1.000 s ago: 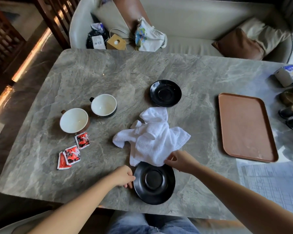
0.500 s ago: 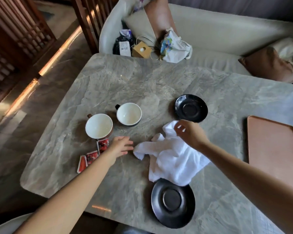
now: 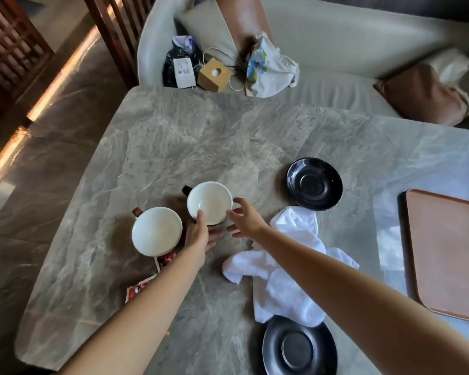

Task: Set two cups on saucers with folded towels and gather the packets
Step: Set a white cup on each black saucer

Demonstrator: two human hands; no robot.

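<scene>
Two white-lined cups stand on the marble table (image 3: 173,136): a brown-handled cup (image 3: 156,230) at the left and a black-handled cup (image 3: 209,201) beside it. My left hand (image 3: 199,234) is at the black-handled cup's near side, thumb touching its rim, fingers spread. My right hand (image 3: 245,219) is spread at that cup's right side, a fingertip by the rim. A crumpled white towel (image 3: 287,266) lies under my right forearm. One black saucer (image 3: 314,184) sits beyond it, another saucer (image 3: 299,347) at the near edge. Red packets (image 3: 165,259) lie partly hidden under my left forearm.
A brown tray (image 3: 447,250) lies at the table's right. Behind the table is a pale sofa (image 3: 336,50) with bags, a small wooden box (image 3: 214,74) and a brown cushion (image 3: 423,96). A wooden chair (image 3: 111,28) stands at the far left.
Both hands have moved forward from the towel and near saucer to the black-handled cup. My view has shifted left and closer. The towel, the saucers and both cups lie where they were.
</scene>
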